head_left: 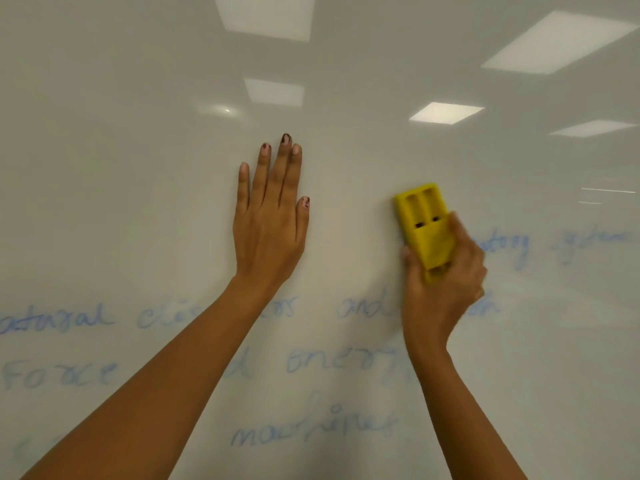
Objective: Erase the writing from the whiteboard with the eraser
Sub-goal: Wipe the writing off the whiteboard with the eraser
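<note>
Two hands on the board, one working, one bracing. The right hand [443, 271] is closed around the lower half of the yellow eraser [424, 225], thumb on its left edge, fingers wrapped over the right edge, so the pad face can be pushed flat against the whiteboard [138, 133]. The eraser stands roughly upright, tilted slightly left, with its upper half clear of the hand (ribbed back facing the camera; the pad side is hidden). Gripping low probably leaves the top free to lead each stroke.

The left hand [270, 223] lies flat on the board, holding nothing, fingers straight and nearly together, pointing up. It looks placed there to steady the body while the other arm leans in; it rests on bare surface, well apart from the eraser.

Blue writing [311, 431] remains in several rows below and to the right of the hands; the nearest faint words sit just right of the eraser. Above the hands the board shows only ceiling-light reflections. Judgement: much left to wipe.
</note>
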